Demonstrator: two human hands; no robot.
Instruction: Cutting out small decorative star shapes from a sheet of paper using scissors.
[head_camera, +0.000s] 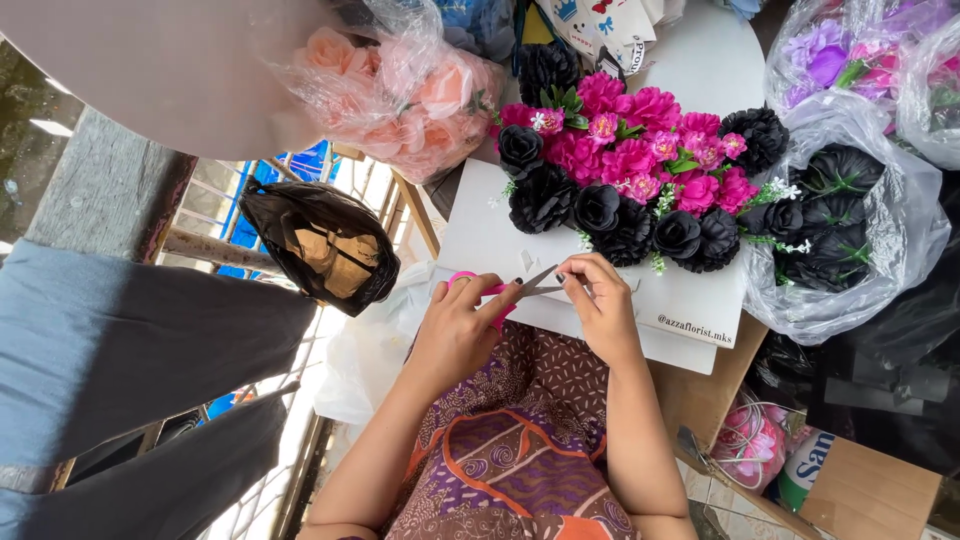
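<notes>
My left hand (458, 332) grips pink-handled scissors (500, 290), their blades open and pointing right. Against the blade tips, my right hand (600, 300) pinches a small white scrap; the scrap itself is barely visible. Both hands hover over the near edge of a white board (480, 235). The board carries an arrangement of black roses (545, 200) and magenta flowers (630, 150) just beyond my fingers.
A clear bag of peach roses (405, 95) lies at the upper left, a clear bag of black roses (845, 225) at the right, and purple flowers (830, 55) at the top right. A black plastic bag (320, 245) hangs at left. A cardboard box (860, 490) sits lower right.
</notes>
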